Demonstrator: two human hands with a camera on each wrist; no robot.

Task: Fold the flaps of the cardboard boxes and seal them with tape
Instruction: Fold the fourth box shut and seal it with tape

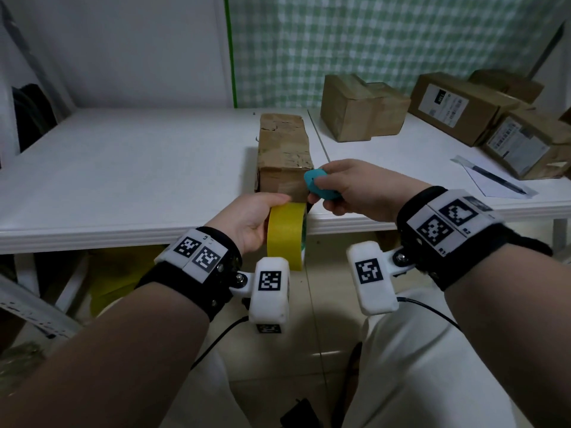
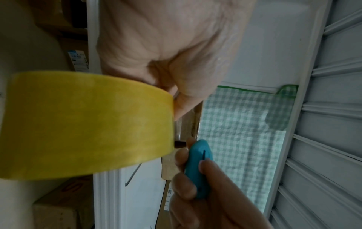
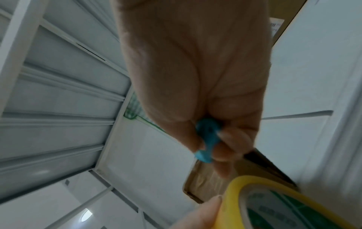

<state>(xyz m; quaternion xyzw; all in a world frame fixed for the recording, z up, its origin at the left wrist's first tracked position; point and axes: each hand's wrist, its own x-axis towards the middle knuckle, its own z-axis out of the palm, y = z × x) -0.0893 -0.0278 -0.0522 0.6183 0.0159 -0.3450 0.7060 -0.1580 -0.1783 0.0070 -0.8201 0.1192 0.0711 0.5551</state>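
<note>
A worn brown cardboard box (image 1: pixel 283 149) lies lengthwise on the white table (image 1: pixel 123 168), its near end at the table's front edge. My left hand (image 1: pixel 251 223) grips a yellow tape roll (image 1: pixel 285 234) just below that near end; the roll (image 2: pixel 86 124) fills the left wrist view, and its green core label shows on the roll (image 3: pixel 274 204) in the right wrist view. My right hand (image 1: pixel 352 189) pinches a small teal cutter (image 1: pixel 319 185) at the box's near right corner. The cutter (image 2: pixel 198 168) sits beside the roll's edge, and fingers wrap the cutter (image 3: pixel 205 139).
Several taped boxes (image 1: pixel 364 108) and labelled parcels (image 1: pixel 457 106) stand at the back right of the table. A pen on a sheet of paper (image 1: pixel 494 179) lies near the right front edge. A checked green curtain (image 1: pixel 386 41) hangs behind. Yellow material (image 1: pixel 120 276) sits under the table.
</note>
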